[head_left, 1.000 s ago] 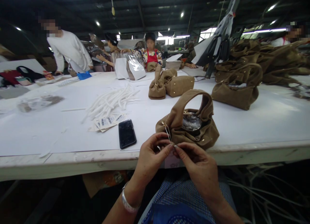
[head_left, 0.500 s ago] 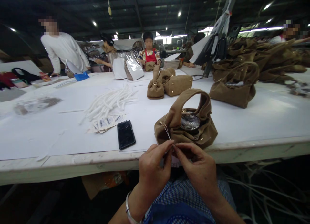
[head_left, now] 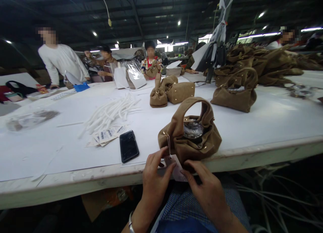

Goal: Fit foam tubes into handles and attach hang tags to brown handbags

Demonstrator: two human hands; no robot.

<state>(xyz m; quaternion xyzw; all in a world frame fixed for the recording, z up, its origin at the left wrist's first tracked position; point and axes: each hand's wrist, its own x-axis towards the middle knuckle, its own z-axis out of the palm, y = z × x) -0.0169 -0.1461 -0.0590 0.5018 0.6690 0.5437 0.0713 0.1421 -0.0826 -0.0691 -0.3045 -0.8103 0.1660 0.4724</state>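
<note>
A small brown suede handbag [head_left: 191,139] stands at the near edge of the white table [head_left: 264,122], with clear wrapping inside its opening. A thin string hangs from its left ring down to a pale hang tag [head_left: 176,168]. My left hand [head_left: 154,181] pinches the tag's upper left side just below the table edge. The curled fingers of my right hand [head_left: 205,189] hold the tag's lower right edge, beneath the bag.
A black phone [head_left: 128,146] lies left of the bag, beside barcode labels [head_left: 106,135] and a bundle of white cords [head_left: 111,110]. More brown bags [head_left: 173,90] [head_left: 234,91] and a pile [head_left: 267,60] sit further back. Several people work at the far side.
My hands have dropped from the string near the bag's ring to the tag below the table edge, and moved slightly apart. The view has tilted, and the bag stays put.
</note>
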